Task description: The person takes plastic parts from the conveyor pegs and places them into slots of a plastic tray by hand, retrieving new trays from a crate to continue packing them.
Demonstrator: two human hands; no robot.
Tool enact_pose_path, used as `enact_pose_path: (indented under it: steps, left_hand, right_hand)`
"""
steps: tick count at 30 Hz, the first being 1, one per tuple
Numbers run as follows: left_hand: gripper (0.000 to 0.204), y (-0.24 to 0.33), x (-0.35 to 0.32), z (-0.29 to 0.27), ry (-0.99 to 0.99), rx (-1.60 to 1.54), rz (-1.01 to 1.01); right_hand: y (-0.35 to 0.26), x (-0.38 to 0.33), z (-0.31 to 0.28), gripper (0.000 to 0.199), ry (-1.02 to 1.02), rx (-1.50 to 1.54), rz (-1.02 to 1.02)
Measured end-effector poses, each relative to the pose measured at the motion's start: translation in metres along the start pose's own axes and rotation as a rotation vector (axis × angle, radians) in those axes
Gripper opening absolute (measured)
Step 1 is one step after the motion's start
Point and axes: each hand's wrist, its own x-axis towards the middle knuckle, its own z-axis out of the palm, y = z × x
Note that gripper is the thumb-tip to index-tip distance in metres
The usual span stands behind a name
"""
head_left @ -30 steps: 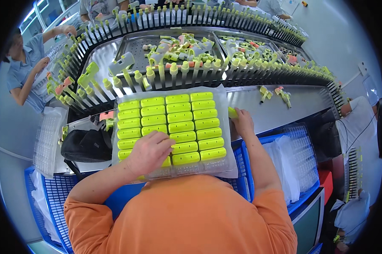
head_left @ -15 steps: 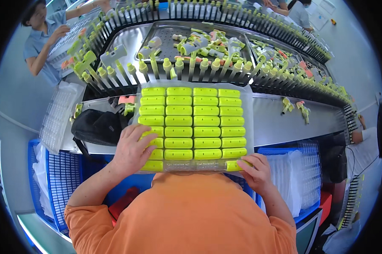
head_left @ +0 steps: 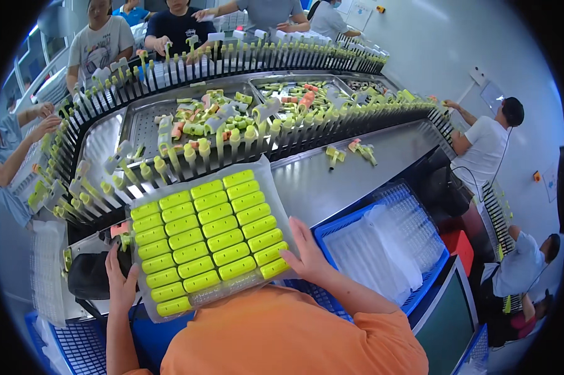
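A clear plastic tray [head_left: 227, 287] filled with rows of rounded yellow-green plastic blocks [head_left: 220, 225] lies tilted in front of me, over the bench edge against my body. Clear pockets show between the two end blocks of its nearest row. Along the tray's left edge is my left hand [head_left: 120, 278], thumb apart from its stretched fingers. My right hand [head_left: 308, 253] is at the right edge, fingers extended and thumb by the near-right corner block [head_left: 274, 269]. Neither hand is closed around a block. Some of the tray's underside is hidden.
Upright rods with green tops [head_left: 234, 139] stand beyond the tray. Behind them, metal trays [head_left: 145, 119] hold loose green, grey and coral parts. A black bag [head_left: 95, 275] lies left; a blue crate [head_left: 332, 236] with clear trays stands right. Several people work around the bench.
My view has swung right, so the tray appears lower left and slanted. My left hand has moved off the blocks to the left edge; my right hand has shifted to the right edge.
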Motion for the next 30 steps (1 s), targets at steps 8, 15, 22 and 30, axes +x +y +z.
enact_pose_path:
  steps: [8,15,22,30]
  left_hand:
    - [0.071,0.003,0.022,0.006,-0.012,-0.015,0.015]
    - [0.084,-0.029,0.010,0.045,-0.147,-0.841,-0.324]
    - [0.070,-0.019,0.005,0.072,0.023,-0.978,-0.228]
    - [0.074,0.000,0.004,0.067,-0.106,-1.165,-0.243]
  right_hand:
    - [0.000,0.008,0.001,0.078,-0.155,0.904,0.489]
    - [0.032,0.003,0.030,0.062,-0.218,1.391,0.599]
    - [-0.001,0.021,0.029,0.065,-0.297,1.420,0.509]
    - [-0.006,0.016,0.036,0.065,-0.271,1.385,0.475]
